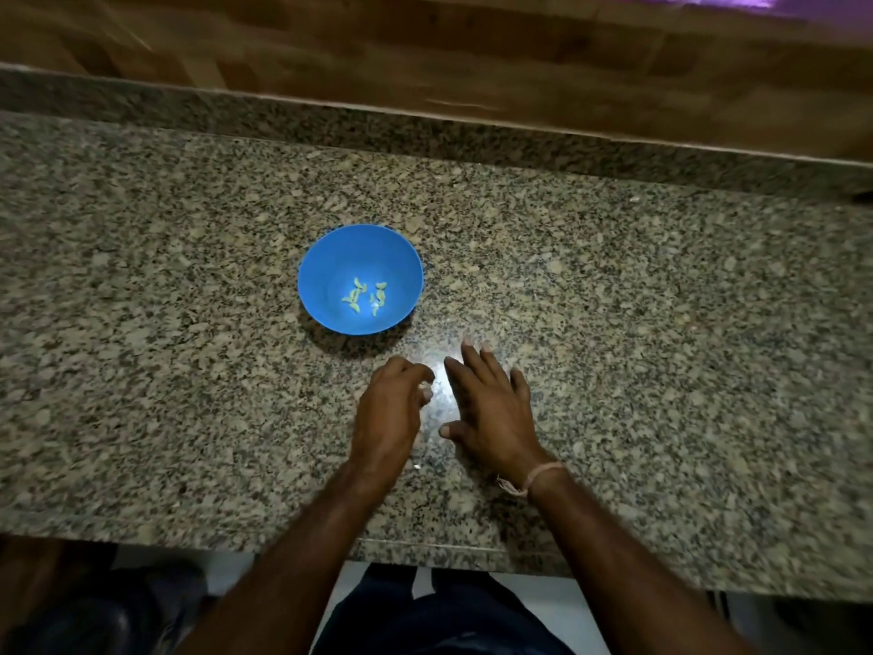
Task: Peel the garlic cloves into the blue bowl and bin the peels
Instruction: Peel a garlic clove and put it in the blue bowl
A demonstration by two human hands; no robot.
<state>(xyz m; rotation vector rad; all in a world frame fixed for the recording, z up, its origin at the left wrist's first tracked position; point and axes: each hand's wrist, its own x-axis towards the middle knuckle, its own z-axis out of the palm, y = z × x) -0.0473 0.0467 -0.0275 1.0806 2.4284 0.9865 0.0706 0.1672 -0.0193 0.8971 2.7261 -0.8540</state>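
The right hand (496,413) lies flat, palm down, on the speckled grey-and-tan granite counter (661,300), fingers straight and spread wide and holding nothing; it looks placed to sweep loose scraps toward its partner. A pale thread band (543,475) circles that wrist. Just beside it, with a narrow gap of shiny stone between them, the left hand (392,408) rests with its fingers curled inward and fingertips down at the counter, as if gathering or pinching up something small; whether it actually holds any peel cannot be made out. No garlic peels are clearly visible on the stone, and no bin is in view. Near the left hand, a little farther from the person, stands a round, bright blue plastic bowl (330,257), upright. In its bottom lie several small, pale yellow-green peeled garlic cloves (363,297), so the peeling seems largely done and clearing the peels is probably the step in hand. Behind the counter runs a brown wooden wall (425,54).
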